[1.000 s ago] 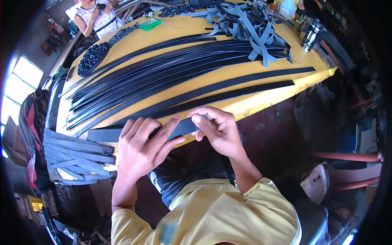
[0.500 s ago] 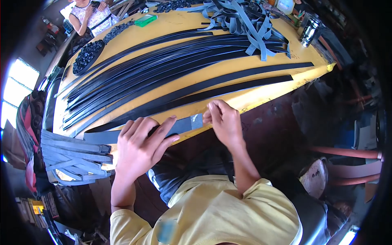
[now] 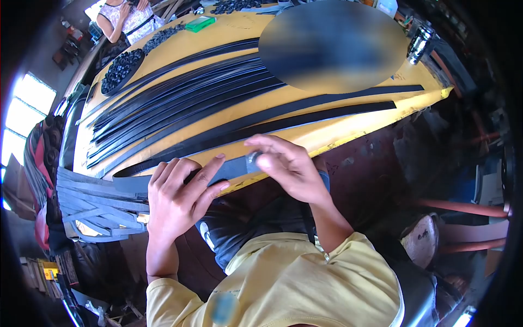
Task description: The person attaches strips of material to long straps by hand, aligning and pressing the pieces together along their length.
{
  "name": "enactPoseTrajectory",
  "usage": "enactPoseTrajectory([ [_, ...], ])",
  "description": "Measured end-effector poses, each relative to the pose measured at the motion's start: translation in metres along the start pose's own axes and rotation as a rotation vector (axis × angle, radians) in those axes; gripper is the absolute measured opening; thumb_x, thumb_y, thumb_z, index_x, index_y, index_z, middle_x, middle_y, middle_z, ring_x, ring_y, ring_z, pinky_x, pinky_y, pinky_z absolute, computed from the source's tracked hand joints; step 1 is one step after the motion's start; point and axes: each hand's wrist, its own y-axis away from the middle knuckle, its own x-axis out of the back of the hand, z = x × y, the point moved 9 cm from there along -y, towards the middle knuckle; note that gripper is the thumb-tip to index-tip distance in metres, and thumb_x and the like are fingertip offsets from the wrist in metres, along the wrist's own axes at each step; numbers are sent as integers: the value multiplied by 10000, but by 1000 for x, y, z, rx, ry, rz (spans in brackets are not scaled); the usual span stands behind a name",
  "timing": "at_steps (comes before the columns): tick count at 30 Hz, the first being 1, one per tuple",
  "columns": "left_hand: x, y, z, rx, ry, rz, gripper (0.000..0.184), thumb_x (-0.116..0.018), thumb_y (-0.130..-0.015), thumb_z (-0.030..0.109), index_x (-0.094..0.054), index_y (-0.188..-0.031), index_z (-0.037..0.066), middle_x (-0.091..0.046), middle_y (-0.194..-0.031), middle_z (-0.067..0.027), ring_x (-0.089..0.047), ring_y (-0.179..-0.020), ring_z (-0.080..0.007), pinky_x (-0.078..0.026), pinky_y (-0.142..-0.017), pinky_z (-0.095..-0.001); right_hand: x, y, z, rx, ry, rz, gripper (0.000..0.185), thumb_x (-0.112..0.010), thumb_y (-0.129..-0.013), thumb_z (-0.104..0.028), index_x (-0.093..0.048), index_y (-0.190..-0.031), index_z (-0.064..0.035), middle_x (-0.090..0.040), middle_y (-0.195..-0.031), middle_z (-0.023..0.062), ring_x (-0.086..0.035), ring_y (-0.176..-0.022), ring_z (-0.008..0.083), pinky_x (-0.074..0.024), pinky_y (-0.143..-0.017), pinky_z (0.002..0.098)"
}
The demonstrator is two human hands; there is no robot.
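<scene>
Dark-grey strip (image 3: pixel 234 168) lies along the near edge of a yellow table (image 3: pixel 234 28), L hand (image 3: pixel 177 191) on it w/ fingers spread. R hand (image 3: pixel 289 168) half-curls at its end, thumb & index apart; any grip can't be told. Black strips (image 3: pixel 190 98) lie beyond, w/ a person (image 3: pixel 131 22) at far L.

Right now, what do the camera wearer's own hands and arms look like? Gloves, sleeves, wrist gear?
Left hand and right hand: both bare, no gloves. No watch, bracelet or cable visible on either wrist. Left sleeve and right sleeve: short, loose, pale yellow, forearms uncovered. Nail detail too small to tell.
</scene>
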Motion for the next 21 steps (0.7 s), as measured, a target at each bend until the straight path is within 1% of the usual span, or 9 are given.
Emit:
enactPoseTrajectory([
  [3, 3, 1, -8, 33, -99, -2, 458, -853, -772, 312, -780, -1180, 117, -542, -786, -39, -587, -713, -222, -467, -654, -371, -5, -2, 26, -134, -44, -19, 272, -641, -1046, -145, -638, -1273, 5, -699, -911, 40, -663, -836, 84, -529, -789, 257],
  [8, 16, 20, -34, 174, -88, 49, 441, -864, -791, 243, -780, -1205, 117, -556, -795, -53, -569, -708, -223, -472, -675, -367, -20, 74, 120, -649, -476, -484, 462, -565, -1068, -428, -688, -976, 7, -721, -795, 109, -698, -603, 172, -559, -557, 248],
  [9, 17, 24, -36, 178, -73, 65, 442, -866, -791, 238, -782, -1207, 115, -552, -794, -52, -562, -705, -216, -468, -674, -365, -29, 108, 161, -846, -509, -606, 476, -546, -1070, -433, -690, -1072, 21, -740, -821, 150, -719, -646, 184, -590, -632, 302],
  [11, 14, 24, -37, 189, -79, 66, 448, -869, -788, 239, -783, -1210, 116, -539, -790, -51, -550, -702, -212, -466, -675, -368, -19, 158, 238, -1166, 12, -676, 460, -564, -1050, -426, -705, -1072, 11, -754, -900, 171, -753, -816, 249, -609, -739, 414],
  [13, 9, 23, -39, 191, -65, 56, 451, -871, -787, 228, -782, -1214, 114, -535, -791, -56, -551, -711, -215, -471, -687, -368, 38, 153, 309, -647, 1132, -440, 405, -560, -1033, -383, -712, -1114, -17, -755, -993, 188, -731, -1008, 305, -575, -860, 481],
  [16, 14, 23, -32, 193, -69, 48, 460, -861, -804, 184, -763, -1244, 93, -536, -793, -64, -560, -727, -230, -477, -718, -373, 57, 103, 274, -590, 1408, -120, 348, -569, -988, -328, -715, -1111, -37, -750, -1043, 185, -697, -1085, 352, -549, -913, 422],
  [18, 13, 21, -33, 201, -66, 26, 460, -844, -823, 169, -748, -1264, 76, -530, -795, -74, -550, -733, -246, -471, -735, -392, 37, 98, 301, -615, 1090, -348, 419, -594, -923, -493, -758, -1076, -139, -724, -1043, 161, -686, -1020, 304, -530, -856, 502],
  [19, 11, 22, -34, 208, -66, 26, 457, -832, -838, 171, -739, -1274, 70, -523, -797, -80, -539, -734, -255, -464, -741, -403, 25, 93, 287, -303, 905, -338, 414, -584, -916, -500, -726, -1067, -142, -725, -1053, 149, -677, -1008, 320, -496, -916, 553],
  [21, 10, 25, -41, 218, -75, 12, 443, -805, -867, 200, -730, -1282, 63, -504, -803, -87, -508, -734, -262, -441, -734, -418, 10, 126, 299, -368, 1174, -831, 464, -608, -890, -502, -729, -1155, -140, -692, -1211, 182, -594, -1223, 366, -415, -1060, 557],
])
